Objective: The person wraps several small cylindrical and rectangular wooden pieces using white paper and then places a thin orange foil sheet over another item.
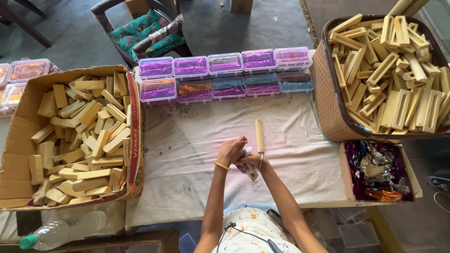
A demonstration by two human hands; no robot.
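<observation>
White cloth (197,154) underneath; both hands together, left hand (229,152) and right hand (249,163) clamped on a small wooden piece (253,175). Just beyond the right, wooden stick (259,135), long axis near-to-far.

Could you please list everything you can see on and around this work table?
cardboard box: one, brown, left, full of pale wooden blocks
wicker basket: one, brown, right, full of slotted wooden pieces
plastic cases: ten, clear with purple, orange or blue foil inside, two rows at table's far edge
wooden stick: one, pale, on the white cloth at centre
foil box: one, cardboard, holding shiny wrappers, lower right
plastic bottle: one, clear with green cap, lower left
chair: one, teal cushion, behind table
left hand: one, yellow bangle, on a small pale item
right hand: one, same item
</observation>
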